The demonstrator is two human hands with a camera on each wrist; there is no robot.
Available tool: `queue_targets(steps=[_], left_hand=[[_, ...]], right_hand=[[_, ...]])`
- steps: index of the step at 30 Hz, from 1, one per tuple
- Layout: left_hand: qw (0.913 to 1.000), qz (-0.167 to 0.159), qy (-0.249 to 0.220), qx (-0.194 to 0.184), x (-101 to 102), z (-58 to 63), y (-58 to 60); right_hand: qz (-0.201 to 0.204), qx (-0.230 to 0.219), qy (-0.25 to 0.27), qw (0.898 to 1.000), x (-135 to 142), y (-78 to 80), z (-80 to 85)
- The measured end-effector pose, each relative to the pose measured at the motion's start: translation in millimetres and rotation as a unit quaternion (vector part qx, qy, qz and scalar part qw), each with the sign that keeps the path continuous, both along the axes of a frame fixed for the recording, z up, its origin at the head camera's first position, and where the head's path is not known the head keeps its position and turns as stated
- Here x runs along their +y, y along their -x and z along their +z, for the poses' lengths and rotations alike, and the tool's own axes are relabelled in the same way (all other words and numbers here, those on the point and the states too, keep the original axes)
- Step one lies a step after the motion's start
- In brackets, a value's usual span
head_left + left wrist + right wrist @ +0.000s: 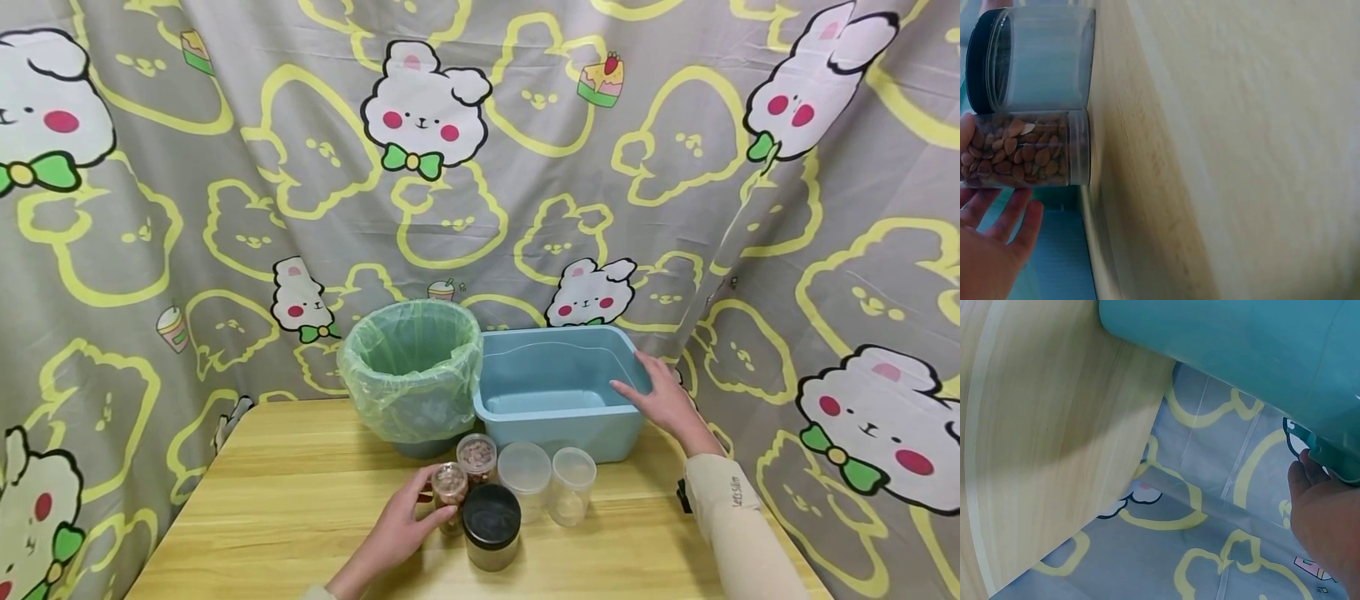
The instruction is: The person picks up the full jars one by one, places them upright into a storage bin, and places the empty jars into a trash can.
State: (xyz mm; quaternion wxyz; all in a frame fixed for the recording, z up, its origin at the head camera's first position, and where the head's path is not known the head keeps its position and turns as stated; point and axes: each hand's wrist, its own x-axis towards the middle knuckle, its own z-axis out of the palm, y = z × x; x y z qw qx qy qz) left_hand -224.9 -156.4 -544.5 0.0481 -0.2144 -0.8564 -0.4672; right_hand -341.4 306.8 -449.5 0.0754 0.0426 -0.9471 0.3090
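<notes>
My left hand (400, 523) holds a small clear jar of brown nuts (450, 481) between thumb and fingers, at the table's middle. The left wrist view shows that jar (1016, 150) with a clear ridged band at its table end, against a clear jar with a black lid (491, 518). Behind stands a second jar of pinkish-brown contents (477, 455). To its right are two clear jars, a wider one (525, 473) and a narrower one (573, 473). My right hand (666, 402) grips the right end of a blue plastic tub (570, 437), thumb over the rim.
Left of the tub stands a round bin (412, 408) lined with a green plastic bag. Both are on a wooden table (285, 483), near its back edge. A grey cartoon-print curtain (525, 183) hangs behind and at both sides. A small black object (684, 496) lies beside the right sleeve.
</notes>
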Motion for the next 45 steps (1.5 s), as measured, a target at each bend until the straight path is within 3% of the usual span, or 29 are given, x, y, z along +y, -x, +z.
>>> queue_targets(steps=[19, 26, 30, 37, 45], left_hand=[[0.9995, 0.009, -0.027, -0.011, 2.9, -2.0, -2.1], [0.9991, 0.038, -0.020, -0.001, 4.2, 2.9, -4.2], [0.9982, 0.054, -0.019, 0.021, 3.4, 12.1, -4.1], [0.9947, 0.065, 0.024, 0.076, 1.9, 39.5, -2.0], [0.9869, 0.056, 0.039, 0.147, -2.8, 71.8, -2.2]], right_hand=[[0.011, 0.008, -0.011, 1.000, 2.1, -1.2, 0.9], [0.006, 0.000, -0.008, 1.000, 2.3, -0.5, 0.6], [0.005, -0.004, -0.009, 1.000, 1.8, -0.8, 0.2], [0.002, -0.001, -0.010, 1.000, 0.4, -0.8, -0.6], [0.003, -0.003, -0.010, 1.000, 1.4, 0.0, -0.9]])
